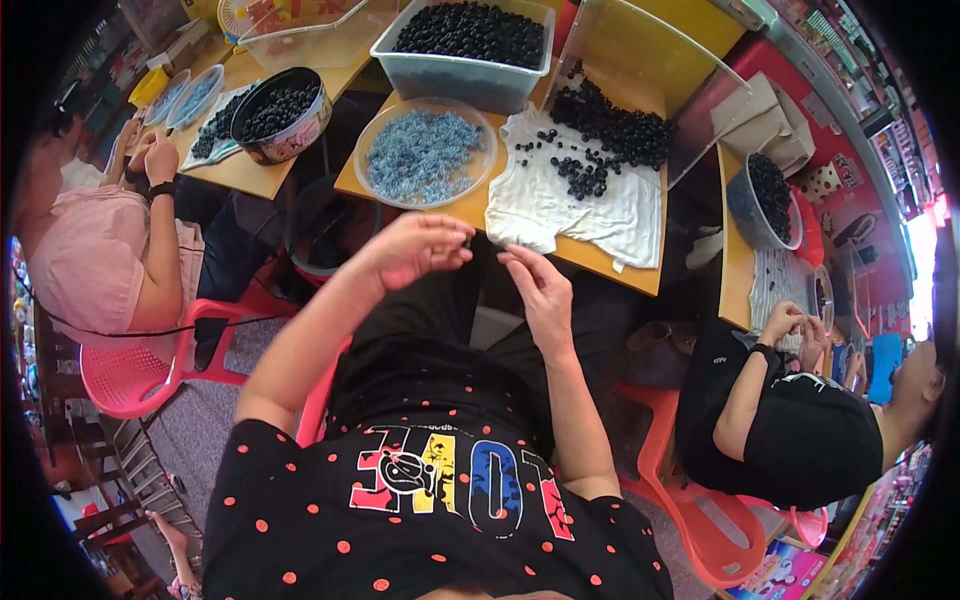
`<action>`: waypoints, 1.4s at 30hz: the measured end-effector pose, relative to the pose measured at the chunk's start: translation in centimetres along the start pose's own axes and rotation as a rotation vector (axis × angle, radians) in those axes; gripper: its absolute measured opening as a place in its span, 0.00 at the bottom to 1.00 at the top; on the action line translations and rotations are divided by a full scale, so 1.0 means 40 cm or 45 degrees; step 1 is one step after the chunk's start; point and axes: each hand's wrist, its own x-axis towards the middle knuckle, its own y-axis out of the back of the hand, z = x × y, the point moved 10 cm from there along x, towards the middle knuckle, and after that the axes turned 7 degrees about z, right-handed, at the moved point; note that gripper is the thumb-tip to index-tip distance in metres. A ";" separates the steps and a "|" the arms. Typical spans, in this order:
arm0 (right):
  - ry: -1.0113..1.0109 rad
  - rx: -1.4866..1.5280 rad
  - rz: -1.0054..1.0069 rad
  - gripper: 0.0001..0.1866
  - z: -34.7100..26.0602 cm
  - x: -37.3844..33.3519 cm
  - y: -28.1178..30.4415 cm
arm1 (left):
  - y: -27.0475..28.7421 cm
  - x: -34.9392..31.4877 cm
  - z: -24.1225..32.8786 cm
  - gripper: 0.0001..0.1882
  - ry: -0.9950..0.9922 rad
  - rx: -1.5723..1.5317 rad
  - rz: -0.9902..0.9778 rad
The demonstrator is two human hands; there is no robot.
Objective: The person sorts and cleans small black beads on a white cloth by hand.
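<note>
L hand (425, 248) fingers pinched small dark pc (469, 242); R hand (540, 290) fingers narrow, hold unclear. Black beads (612, 132), 1 o'clock on white cloth (535, 205), looked light, hard, prob. slippery; sides best grip.

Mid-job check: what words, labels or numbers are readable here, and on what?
Locations only; wording not copied.
Dotted black shirt: large multicoloured lettering.
Black shirt at right: white lettering, partly hidden.
Dark trousers at right: white mark, too small to read.
Lower-right poster: too small to read.
Labels on the red wall: too blurred.
Round bead tray: no readable text.
</note>
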 end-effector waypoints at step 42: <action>0.175 -0.801 -0.023 0.10 0.066 0.009 0.073 | -0.856 -0.712 0.035 0.15 -0.397 -0.244 -1.933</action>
